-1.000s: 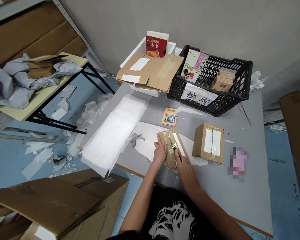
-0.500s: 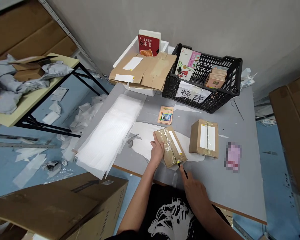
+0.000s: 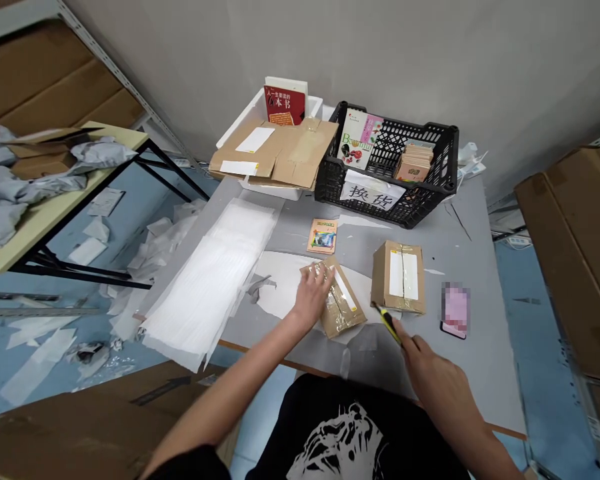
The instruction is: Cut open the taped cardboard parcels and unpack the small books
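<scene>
A small taped cardboard box [image 3: 344, 308] with a white label lies tilted on the table in front of me. My left hand [image 3: 313, 293] rests on its upper left part, fingers spread over the top. In my right hand [image 3: 433, 367] is a yellow and black utility knife [image 3: 390, 323], pointing up and left. The knife is clear of the small box, its tip near the lower left corner of a second taped cardboard box [image 3: 404, 277]. Behind the small box lies a booklet [image 3: 323, 236] with a colourful cover.
White foam sheets [image 3: 205, 287] cover the table's left side. At the back stand a white bin [image 3: 240, 117] topped by flattened cardboard [image 3: 290, 157], and a black crate [image 3: 420, 207] holding books. A blurred pink phone-like object [image 3: 455, 308] lies to the right.
My right hand has drawn the knife off the small box's lower edge and moved right. My left hand has shifted from the box's left edge onto its top. The view has shifted slightly.
</scene>
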{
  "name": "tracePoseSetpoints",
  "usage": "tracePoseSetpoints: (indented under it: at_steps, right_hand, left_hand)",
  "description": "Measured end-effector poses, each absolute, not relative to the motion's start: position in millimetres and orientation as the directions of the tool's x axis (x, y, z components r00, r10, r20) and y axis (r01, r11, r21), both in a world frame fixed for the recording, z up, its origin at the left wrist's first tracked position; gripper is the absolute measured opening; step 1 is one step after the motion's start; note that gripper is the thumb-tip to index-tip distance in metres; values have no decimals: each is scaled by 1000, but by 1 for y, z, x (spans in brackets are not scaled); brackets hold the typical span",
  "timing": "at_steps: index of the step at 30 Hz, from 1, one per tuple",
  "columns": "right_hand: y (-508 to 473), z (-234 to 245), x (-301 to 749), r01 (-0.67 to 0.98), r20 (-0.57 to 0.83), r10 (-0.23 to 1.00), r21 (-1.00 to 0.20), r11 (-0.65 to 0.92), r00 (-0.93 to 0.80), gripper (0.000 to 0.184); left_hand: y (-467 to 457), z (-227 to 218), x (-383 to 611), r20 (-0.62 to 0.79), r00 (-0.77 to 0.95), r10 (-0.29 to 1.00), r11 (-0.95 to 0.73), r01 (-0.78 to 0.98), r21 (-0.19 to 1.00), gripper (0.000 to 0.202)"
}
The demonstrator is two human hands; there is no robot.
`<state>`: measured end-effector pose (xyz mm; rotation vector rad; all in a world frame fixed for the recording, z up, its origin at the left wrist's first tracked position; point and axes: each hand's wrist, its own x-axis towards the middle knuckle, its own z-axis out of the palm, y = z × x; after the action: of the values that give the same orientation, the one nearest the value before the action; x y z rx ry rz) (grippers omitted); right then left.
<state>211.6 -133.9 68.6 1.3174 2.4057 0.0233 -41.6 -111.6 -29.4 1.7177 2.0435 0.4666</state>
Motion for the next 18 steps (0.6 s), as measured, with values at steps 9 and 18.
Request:
tracePoseSetpoints:
  at_steps: [9,18]
  right_hand:
    - [-107,49,202,934,-288,893,-16,357,-346,53]
    - [-101,43,190,843,-96,879,-348,410,-467,53]
  left_hand:
    - [-84,-47,-25,-23,475,880,-302,596,744,75]
    - [-87,-19,-75,-111,353,929,-246,814,526,103]
